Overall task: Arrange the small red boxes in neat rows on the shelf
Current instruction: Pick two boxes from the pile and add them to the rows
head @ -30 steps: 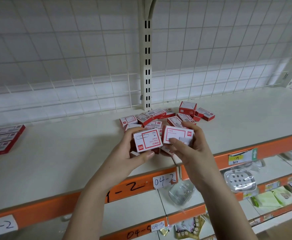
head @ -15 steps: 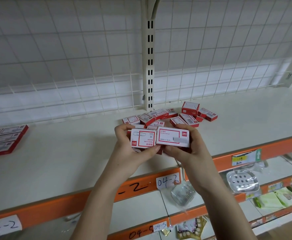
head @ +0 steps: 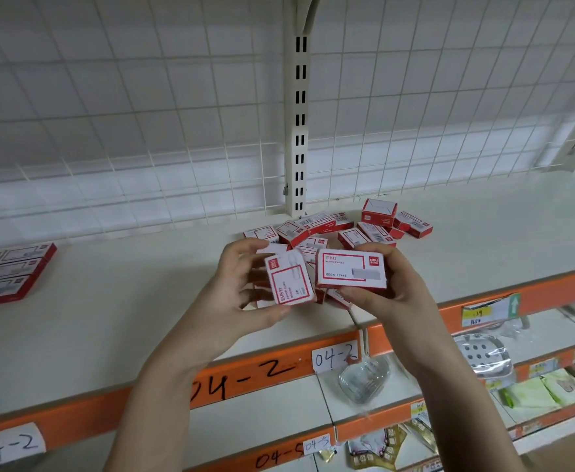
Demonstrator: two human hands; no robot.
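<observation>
Near the middle of the frame, the left hand [head: 241, 294] grips a small red-and-white box [head: 289, 279], fingers curled round its top edge and thumb under its lower edge, so that the box stands on end and leans a little to the right. Just beside it, the right hand [head: 395, 287] grips a second box [head: 350, 269] lying lengthwise with its printed face toward the camera — thumb along the bottom, fingers wrapped over the top and right side. The two boxes are close together, their near edges almost touching, and both are held above the front part of the white shelf [head: 126, 301]. Behind the hands, a loose heap of small red boxes [head: 344, 226] lies jumbled on the shelf at the foot of the slotted upright post [head: 300, 124]. At the left edge of the frame, a flat row of red boxes [head: 7, 270] lies side by side — well apart from the heap.
</observation>
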